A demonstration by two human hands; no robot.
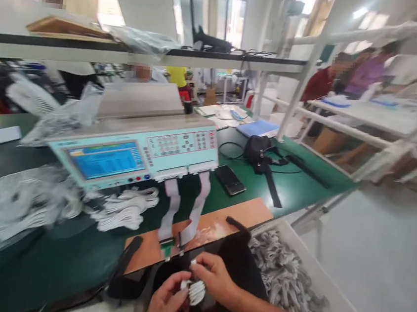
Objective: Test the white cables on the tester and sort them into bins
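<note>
A small coiled bundle of white cable (197,293) is between my two hands, low in the middle of the view. My left hand (168,298) pinches a white end piece of it, thumb against fingers. Close by, my right hand (214,275) grips another small white end piece between thumb and forefinger. Just beyond the hands, two flat ribbon cables (170,209) run down from a tester with a screen (107,159) to small connectors at the table's front edge. Fine detail of the end pieces is blurred.
Bundled white cables (128,208) and plastic-bagged ones (21,201) lie to the left. A white bin (345,309) of grey-white cables stands at the right. A phone (230,180) and a black strapped item (257,151) lie behind. Chair armrests (126,266) flank the front; people work in the background.
</note>
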